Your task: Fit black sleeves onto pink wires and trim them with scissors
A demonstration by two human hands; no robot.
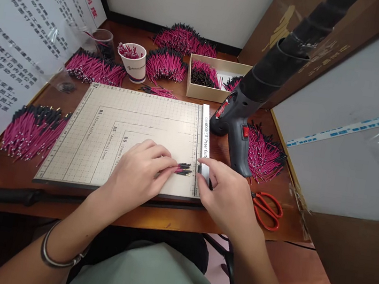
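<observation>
My left hand [146,166] is closed in a pinch on a small bunch of pink wires [183,169]. Their black ends, some with gold-coloured tips, stick out to the right. The bunch lies low over the cream gridded board of a paper cutter [157,118]. Beside the cutter's white metal rail [205,135] rests my right hand [227,190], thumb and forefinger parted. Between those two fingertips a small dark piece shows at the rail; I cannot tell what it is. The other fingers of the right hand are curled and partly hidden.
A black heat gun [241,116] stands right of the board, near red-handled scissors [268,210]. Wire piles [34,133] lie left, behind and right. At the back are a paper cup [133,65] and an open box [214,93]. The cutter's black handle [24,195] runs along the front.
</observation>
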